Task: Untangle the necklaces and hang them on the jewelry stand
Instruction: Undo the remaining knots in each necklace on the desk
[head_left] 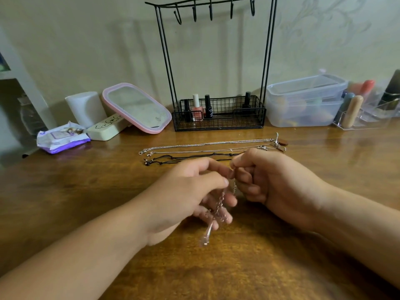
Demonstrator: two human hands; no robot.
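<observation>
In front of the jewelry stand, as seen from the head camera, a wooden table is shown running to the wall behind and out of the picture toward the viewer. The stand is placed at the far edge of the table against the wall; its hooks are seen bare, and nail polish bottles are held upright in its wire basket. To the left of the stand a pink-framed mirror is leaned, with a pale case, a white cylinder and a wipes packet farther left. To the right of the stand clear plastic boxes and a clear organiser are set along the wall. Just in front of the stand, silver chains and black cord necklaces are laid out in near-parallel lines across the table. A broad strip of bare wood is left nearer the viewer than these, and both forearms are extended over it. The left hand is held with the fingers curled, thumb and forefinger pinched on a tangled chain that hangs blurred across its lower fingers. The right hand is closed into a fist, the upper end of the same chain being pinched at its fingertips, just beside the left thumb.
</observation>
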